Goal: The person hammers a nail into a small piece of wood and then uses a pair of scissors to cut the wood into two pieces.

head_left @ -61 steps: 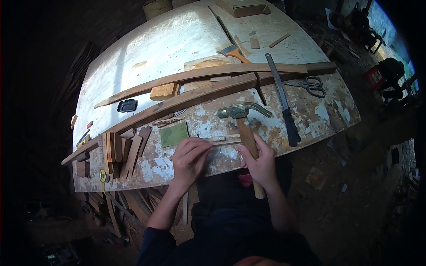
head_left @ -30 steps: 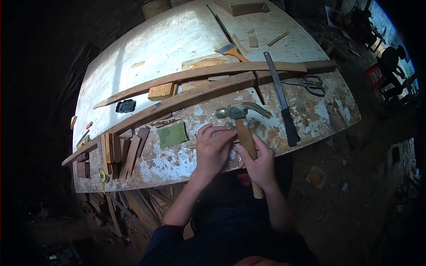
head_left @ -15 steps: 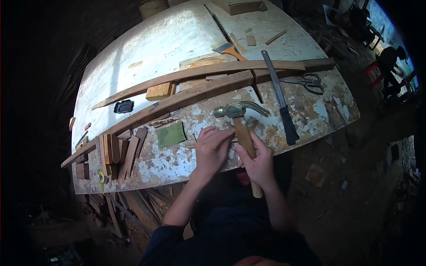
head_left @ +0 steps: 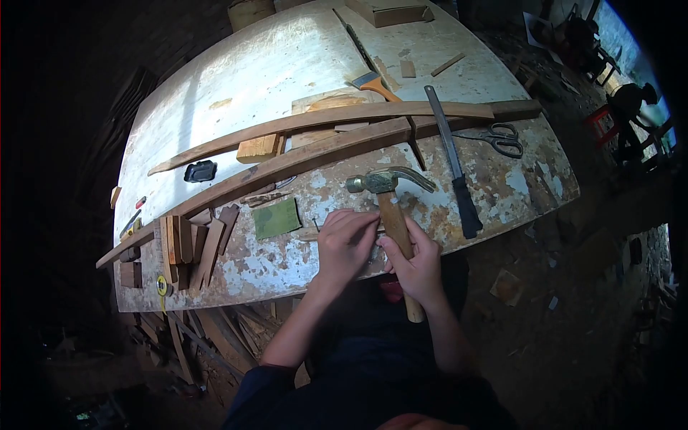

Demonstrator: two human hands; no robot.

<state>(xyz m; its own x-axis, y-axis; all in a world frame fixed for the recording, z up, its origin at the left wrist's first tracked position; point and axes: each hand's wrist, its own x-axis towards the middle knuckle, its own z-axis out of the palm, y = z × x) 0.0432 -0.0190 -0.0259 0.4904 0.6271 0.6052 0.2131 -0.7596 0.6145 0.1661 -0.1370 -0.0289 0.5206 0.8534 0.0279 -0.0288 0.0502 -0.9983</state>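
My right hand is wrapped round the wooden handle of a claw hammer, whose metal head points away from me over the worktable. Just to the left, my left hand has thumb and fingertips drawn together by the handle; whatever they pinch is too small to make out. A thin wood strip pokes out from under this hand, and what looks like a nail stands up in it. Close by on the left lies a green square of sandpaper or cloth.
Two long curved wooden bars cross the worktable. A file with a dark handle, scissors and a paintbrush lie beyond my hands. Wood offcuts and a tape measure sit at the left.
Both hands and the hammer keep nearly the same pose. The view has shifted very slightly.
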